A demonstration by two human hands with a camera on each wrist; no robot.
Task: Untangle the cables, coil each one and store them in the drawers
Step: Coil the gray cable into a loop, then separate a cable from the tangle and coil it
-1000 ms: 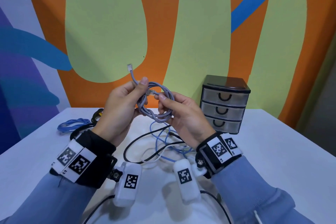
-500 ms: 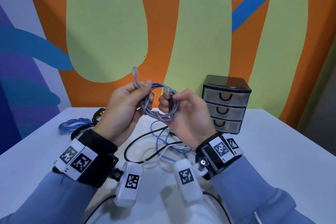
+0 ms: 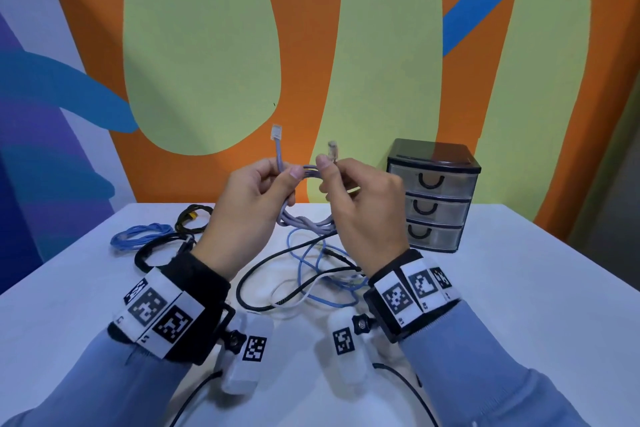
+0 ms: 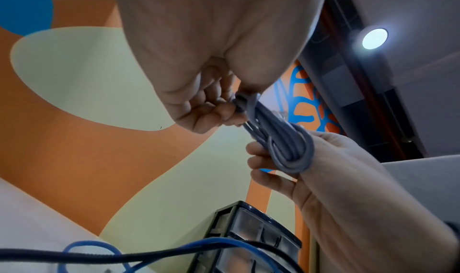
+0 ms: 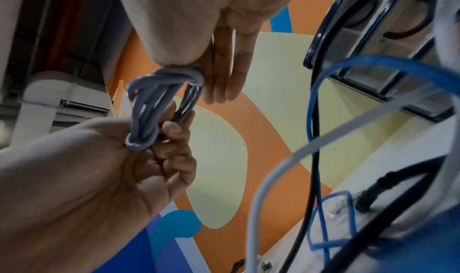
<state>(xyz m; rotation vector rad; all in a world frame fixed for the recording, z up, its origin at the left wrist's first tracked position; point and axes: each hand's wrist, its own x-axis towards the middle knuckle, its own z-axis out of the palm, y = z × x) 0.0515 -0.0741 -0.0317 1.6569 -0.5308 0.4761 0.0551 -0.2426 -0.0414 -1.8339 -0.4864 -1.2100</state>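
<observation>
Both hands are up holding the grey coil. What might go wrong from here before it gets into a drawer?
1. The grey cable is held only by the left hand and right hand, with both plugs free; loosening either grip may let the loops spring open.
2. All three drawers are shut, so one hand must let go to open one.
3. The loose cables lie tangled right beneath and could snag a lowered coil.

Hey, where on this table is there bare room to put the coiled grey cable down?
Bare tabletop lies right of the right hand, in front of the drawer unit. The near left corner is bare too. Crowded: the tangled cables between the wrists, and the blue coil and black cables at far left.
</observation>
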